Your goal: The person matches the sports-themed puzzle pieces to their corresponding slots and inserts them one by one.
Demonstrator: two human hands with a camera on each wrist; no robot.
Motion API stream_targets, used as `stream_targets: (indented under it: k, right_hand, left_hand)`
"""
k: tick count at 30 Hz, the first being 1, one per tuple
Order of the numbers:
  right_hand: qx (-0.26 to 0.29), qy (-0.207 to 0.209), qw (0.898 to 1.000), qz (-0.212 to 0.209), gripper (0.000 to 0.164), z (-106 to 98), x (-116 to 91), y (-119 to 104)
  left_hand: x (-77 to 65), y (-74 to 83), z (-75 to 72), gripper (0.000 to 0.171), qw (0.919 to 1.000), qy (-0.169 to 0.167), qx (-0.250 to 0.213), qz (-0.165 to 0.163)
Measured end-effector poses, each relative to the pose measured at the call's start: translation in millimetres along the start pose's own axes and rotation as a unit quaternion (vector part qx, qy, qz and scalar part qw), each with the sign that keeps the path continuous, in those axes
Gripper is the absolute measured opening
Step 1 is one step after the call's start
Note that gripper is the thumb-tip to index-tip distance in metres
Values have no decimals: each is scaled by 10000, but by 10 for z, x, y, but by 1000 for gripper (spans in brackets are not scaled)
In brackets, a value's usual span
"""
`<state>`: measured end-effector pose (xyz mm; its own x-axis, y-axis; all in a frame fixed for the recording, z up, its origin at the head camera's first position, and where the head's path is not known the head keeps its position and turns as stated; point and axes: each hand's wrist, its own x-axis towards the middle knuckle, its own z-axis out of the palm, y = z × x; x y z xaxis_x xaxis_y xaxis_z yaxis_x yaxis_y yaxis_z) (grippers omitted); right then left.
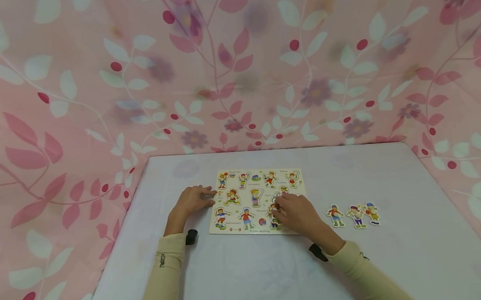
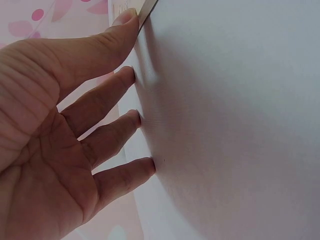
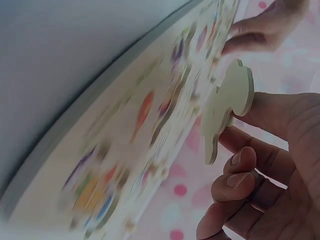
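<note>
My right hand (image 1: pixel 298 212) pinches a wooden puzzle piece (image 3: pixel 231 97) between thumb and index finger, over the right side of the puzzle board (image 1: pixel 242 218). In the right wrist view the piece shows its plain pale back and is held up off the board, with the other fingers curled beneath. At the board's left edge is my left hand (image 1: pixel 192 201), its thumb on the edge and its fingers loosely extended, fingertips down at the white cloth. Several sports-figure pieces, such as the golfer (image 1: pixel 256 197) and the runner (image 1: pixel 231 197), sit on the board.
To the right of the board, three loose figure pieces lie on the white-covered table (image 1: pixel 417 258): one with a blue cap (image 1: pixel 335 216), a middle one (image 1: pixel 356 217) and a third (image 1: pixel 372 214). A pink floral curtain (image 1: pixel 236 77) hangs behind and at both sides.
</note>
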<state>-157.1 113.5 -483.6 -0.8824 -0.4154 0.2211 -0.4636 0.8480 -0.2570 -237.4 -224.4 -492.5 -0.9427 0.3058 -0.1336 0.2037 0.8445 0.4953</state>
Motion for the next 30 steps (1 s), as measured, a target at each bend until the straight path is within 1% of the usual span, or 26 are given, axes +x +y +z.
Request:
stream_targets:
  k: [4, 9, 14, 18, 21, 24, 30]
  right_hand:
    - [157, -100, 9995, -265, 17, 121, 168, -221]
    - [409, -56, 9971, -643, 16, 244, 370, -452]
    - [569, -129, 9947, -851, 15, 354, 566, -650]
    - [522, -323, 9946, -834, 13, 484, 692, -783]
    - [488, -471, 9948, -765, 12, 581, 749, -859]
    - [574, -523, 9945, -706, 12, 638, 772, -911]
    - [674, -491, 9948, -582, 13, 719, 783, -942]
  left_hand:
    - [5, -2, 5, 41, 10000, -22, 33, -14]
    - [14, -12, 13, 41, 10000, -21, 89, 23]
    - [15, 2, -1, 40, 9999, -24, 98, 26]
    - [22, -8, -1, 39, 10000, -39, 78, 40]
    - [28, -29, 5, 39, 9999, -39, 81, 59]
    - [29, -43, 7, 40, 9999, -49, 89, 74]
    - [35, -27, 4, 39, 9998, -47, 133, 111]
